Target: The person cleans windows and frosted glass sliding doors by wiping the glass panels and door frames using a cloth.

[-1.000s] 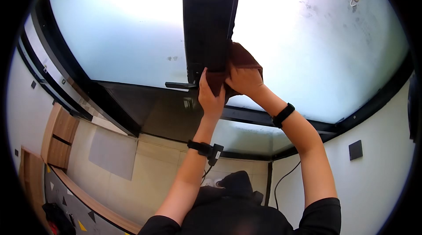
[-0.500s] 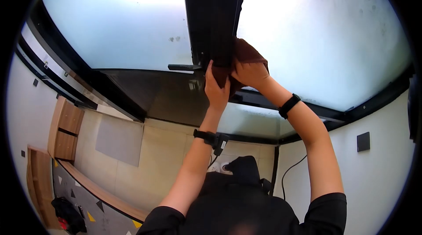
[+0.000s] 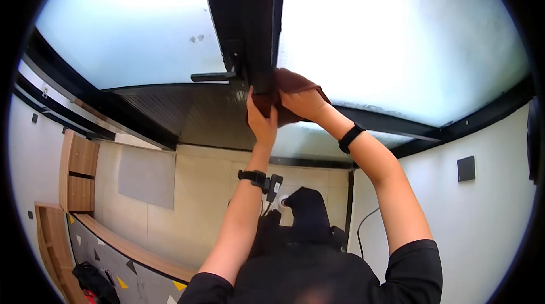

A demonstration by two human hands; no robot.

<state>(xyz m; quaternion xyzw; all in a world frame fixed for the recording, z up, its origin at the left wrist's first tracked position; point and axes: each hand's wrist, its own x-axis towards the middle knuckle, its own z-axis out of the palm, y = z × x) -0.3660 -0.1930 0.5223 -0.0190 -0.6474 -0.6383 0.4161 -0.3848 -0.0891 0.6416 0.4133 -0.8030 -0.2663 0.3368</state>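
Observation:
A dark brown cloth [image 3: 296, 81] is wrapped against the black door frame post [image 3: 245, 14], just below and right of the lever door handle [image 3: 213, 76]. My right hand [image 3: 305, 103] grips the cloth at the post's right side, knuckles up. On the left side of the post, my left hand [image 3: 262, 123] holds the lower part of the same cloth, its thumb and fingers bent around the post's edge. The post hides some of the fingers. Neither hand touches the handle.
Frosted glass panels [image 3: 363, 31] flank the post, with some smudges on them. A black crossbar [image 3: 386, 120] runs off to the right. Behind, a grey mat [image 3: 146, 176] lies on the tiled floor near a wooden cabinet [image 3: 82, 173]. A cable [image 3: 360, 230] hangs at the right.
Both hands and the cloth now sit lower on the post, further below the handle. The whole view has shifted, with the post and handle appearing further left. Both hands keep hold of the cloth.

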